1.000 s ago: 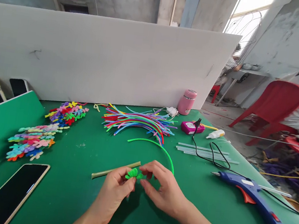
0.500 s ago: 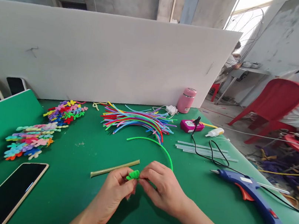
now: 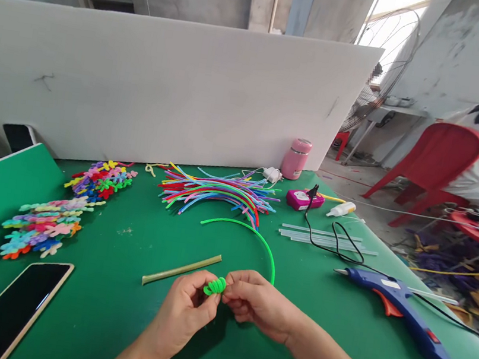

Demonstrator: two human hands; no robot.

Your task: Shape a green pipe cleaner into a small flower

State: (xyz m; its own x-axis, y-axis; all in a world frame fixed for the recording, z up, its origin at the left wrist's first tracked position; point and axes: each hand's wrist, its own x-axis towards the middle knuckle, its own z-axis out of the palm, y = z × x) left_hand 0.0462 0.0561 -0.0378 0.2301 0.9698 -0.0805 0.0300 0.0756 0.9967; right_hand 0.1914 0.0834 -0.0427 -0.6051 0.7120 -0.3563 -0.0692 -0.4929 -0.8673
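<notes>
A bright green pipe cleaner (image 3: 215, 286), bent into a bunch of tight loops, is between my two hands near the front of the table. My left hand (image 3: 187, 306) pinches it between thumb and fingers. At its right end, my right hand (image 3: 259, 303) has thumb and forefinger closed on it; the exact grip is partly hidden by the fingers. Just beyond my right hand, a long green pipe cleaner (image 3: 264, 244) curves across the table, its near end hidden behind that hand. A short olive-coloured stick (image 3: 181, 270) lies beyond my left hand.
Loose pipe cleaners (image 3: 219, 194) lie at the back, finished flower shapes (image 3: 46, 225) at left beside a phone (image 3: 13, 308). A glue gun (image 3: 396, 302), its black cord, glue sticks (image 3: 325, 238) and a pink flask (image 3: 296, 159) stand or lie right. A person sits beyond on a red chair (image 3: 433, 166).
The looped pipe cleaner has turned so more of its loops show. My right hand has rolled, its fingers curling in tighter. The view has shifted slightly.
</notes>
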